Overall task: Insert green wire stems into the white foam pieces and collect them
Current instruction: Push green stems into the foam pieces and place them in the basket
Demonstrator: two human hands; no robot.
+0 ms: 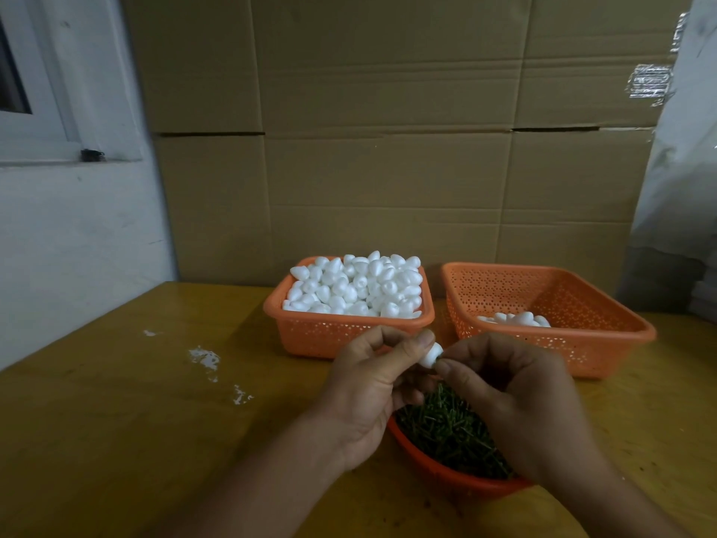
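Note:
My left hand (364,386) pinches a small white foam piece (431,356) between thumb and fingers. My right hand (512,398) meets it from the right and pinches a green wire stem (439,358) at the foam's end; only a tip of the stem shows. Below both hands sits a round orange bowl (446,473) heaped with green wire stems (446,429). An orange basket (310,332) piled with loose foam pieces (357,285) stands behind. To its right, a second orange basket (605,343) holds several foam pieces (516,319).
A yellow-brown table (135,421) carries white smears (205,359) on its left side. Stacked cardboard boxes (388,149) form a wall right behind the baskets. A white wall with a window frame (46,110) is at left, and a grey plastic sheet (679,188) hangs at right.

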